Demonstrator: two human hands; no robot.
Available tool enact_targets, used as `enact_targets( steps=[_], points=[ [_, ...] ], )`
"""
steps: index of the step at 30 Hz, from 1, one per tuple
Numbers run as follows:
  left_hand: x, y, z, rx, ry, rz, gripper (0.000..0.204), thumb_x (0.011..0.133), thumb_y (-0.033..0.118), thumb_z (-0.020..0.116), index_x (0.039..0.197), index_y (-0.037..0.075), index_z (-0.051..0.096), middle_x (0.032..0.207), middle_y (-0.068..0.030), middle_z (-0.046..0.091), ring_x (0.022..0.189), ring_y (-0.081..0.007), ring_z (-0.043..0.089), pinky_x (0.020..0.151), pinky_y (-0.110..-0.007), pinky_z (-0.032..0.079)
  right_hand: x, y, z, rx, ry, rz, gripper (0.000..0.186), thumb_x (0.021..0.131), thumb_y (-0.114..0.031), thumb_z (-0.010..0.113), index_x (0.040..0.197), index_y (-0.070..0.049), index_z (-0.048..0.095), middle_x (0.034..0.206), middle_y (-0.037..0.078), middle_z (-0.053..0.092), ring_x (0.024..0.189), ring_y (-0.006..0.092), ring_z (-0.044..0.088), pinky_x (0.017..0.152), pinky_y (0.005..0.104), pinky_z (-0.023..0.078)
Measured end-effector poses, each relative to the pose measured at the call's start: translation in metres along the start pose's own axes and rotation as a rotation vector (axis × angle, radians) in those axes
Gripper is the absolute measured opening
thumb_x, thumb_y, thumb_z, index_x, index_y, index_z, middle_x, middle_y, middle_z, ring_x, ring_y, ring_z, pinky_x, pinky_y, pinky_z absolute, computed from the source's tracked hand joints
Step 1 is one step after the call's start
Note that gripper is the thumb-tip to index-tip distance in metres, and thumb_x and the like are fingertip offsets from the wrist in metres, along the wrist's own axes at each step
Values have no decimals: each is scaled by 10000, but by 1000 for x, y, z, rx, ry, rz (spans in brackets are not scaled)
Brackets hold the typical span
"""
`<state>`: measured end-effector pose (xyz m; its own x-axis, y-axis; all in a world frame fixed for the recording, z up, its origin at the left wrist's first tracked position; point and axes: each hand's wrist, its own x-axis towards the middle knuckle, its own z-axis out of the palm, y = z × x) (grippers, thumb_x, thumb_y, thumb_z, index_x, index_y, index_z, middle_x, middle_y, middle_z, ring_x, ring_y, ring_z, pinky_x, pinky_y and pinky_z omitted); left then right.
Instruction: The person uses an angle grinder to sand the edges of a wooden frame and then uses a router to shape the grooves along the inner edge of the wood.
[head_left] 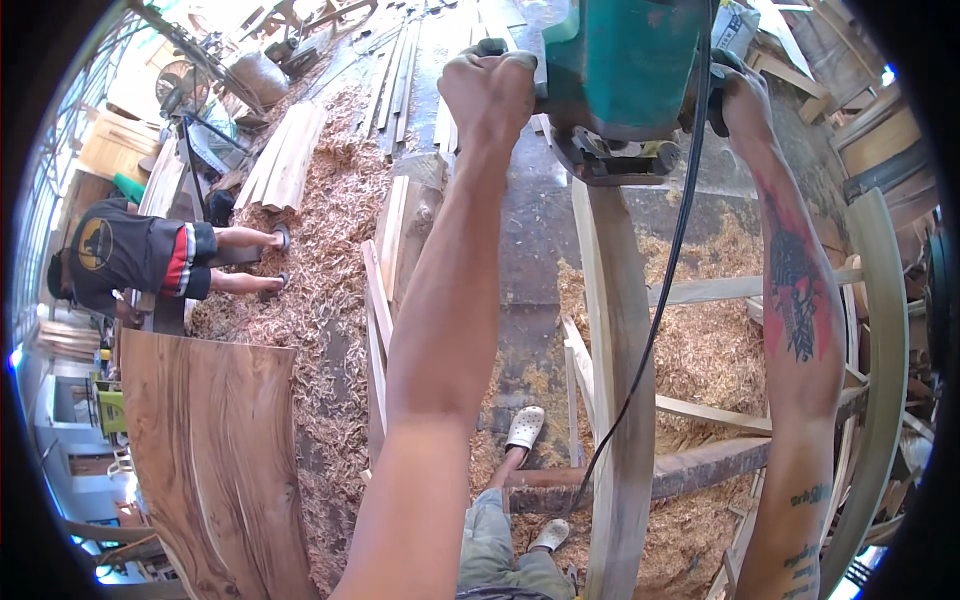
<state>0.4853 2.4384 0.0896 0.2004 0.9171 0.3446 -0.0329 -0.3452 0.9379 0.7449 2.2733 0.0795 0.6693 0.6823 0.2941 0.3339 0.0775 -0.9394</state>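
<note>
Gripping a green planer [620, 65] with both fists, left hand [490, 90] and right hand [742, 100], I work a plank [615, 330]. Its black cord [660, 300] hangs across; shavings [320, 260] cover the floor.

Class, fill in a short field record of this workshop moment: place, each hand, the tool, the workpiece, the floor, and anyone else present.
Place: woodworking shop
Left hand: grips the tool's left handle
Right hand: grips its right side
Tool: green power tool, black cord hanging down
Workpiece: long narrow plank under the tool
Floor: wood shavings
Others: crouching person at left

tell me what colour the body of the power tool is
Teal green, in the head view: the power tool gripped by the left hand and right hand.
</note>
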Motion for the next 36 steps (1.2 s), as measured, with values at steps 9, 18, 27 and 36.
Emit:
enact_targets(
  steps=[9,18,27,36],
  points=[
    [-1,2,-1,104,-5,35,264,719,145,648,776,-111,678,618,-149,662,588,-214,656,623,-372,542,2,18,6,-159,64,-314,190,932,-125,522,904,-45,693,630,16,591,402,82,470,352,271,294],
    [-21,14,-14,84,-38,-45,421,732,133,676,1028,-166,665,636,-98,651,587,-140,597,581,-309,512,-10,11,0,39,23,17,115,841,-21,587,864,-24,699,808,87,674,545,204,629,487,357,464],
    [-35,13,-15,202,-6,38,238,744,171,689,775,-61,646,644,-68,590,631,-137,554,632,-321,495,-35,1,-9,-556,40,-540,148,723,-56,619,821,-74,729,797,70,660,795,256,663,698,382,521],
    [-51,17,-11,61,-113,-44,170,798,135,608,763,-21,667,649,-94,631,553,-131,565,475,-315,442,-57,5,-15,-736,225,-764,106,654,-163,674,730,-165,748,724,45,662,799,272,676,725,394,548]
  ],
)
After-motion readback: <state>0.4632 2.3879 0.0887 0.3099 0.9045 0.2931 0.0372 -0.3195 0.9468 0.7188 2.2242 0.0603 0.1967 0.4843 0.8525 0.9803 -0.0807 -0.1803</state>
